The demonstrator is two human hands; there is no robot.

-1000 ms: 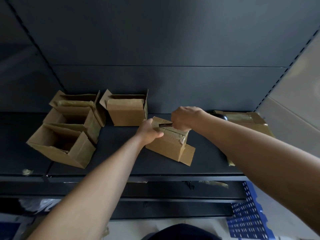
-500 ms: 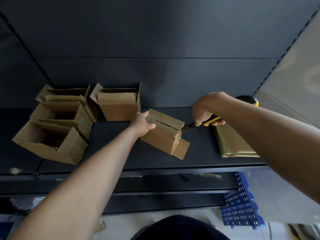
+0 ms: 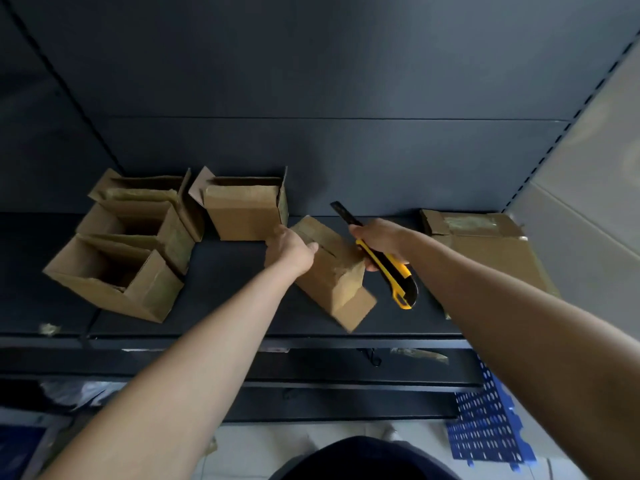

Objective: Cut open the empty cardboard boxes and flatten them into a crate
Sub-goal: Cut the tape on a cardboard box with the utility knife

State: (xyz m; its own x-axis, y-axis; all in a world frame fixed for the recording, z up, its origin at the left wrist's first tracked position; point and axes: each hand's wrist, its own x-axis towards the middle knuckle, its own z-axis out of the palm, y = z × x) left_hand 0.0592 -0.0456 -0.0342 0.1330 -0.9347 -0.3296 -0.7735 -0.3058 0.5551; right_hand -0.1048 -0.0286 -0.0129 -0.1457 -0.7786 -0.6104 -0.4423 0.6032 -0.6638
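A small taped cardboard box point(image 3: 332, 271) lies tilted on the dark shelf point(image 3: 225, 292), one flap sticking out at its near end. My left hand point(image 3: 289, 249) grips its far left corner. My right hand point(image 3: 375, 242) holds a yellow and black utility knife point(image 3: 391, 270) just right of the box, blade end pointing up and away, yellow handle end toward me. A slit shows along the tape on the box's top.
Three open boxes point(image 3: 114, 271) cluster at the left of the shelf and another open box point(image 3: 246, 209) stands behind the cut one. Flattened cardboard point(image 3: 485, 247) lies at the right. A blue perforated crate point(image 3: 488, 427) sits on the floor below right.
My right hand drew the knife across the box top from left to right, then lifted it clear and turned the blade upward. My left hand kept hold of the box, which shifted slightly.
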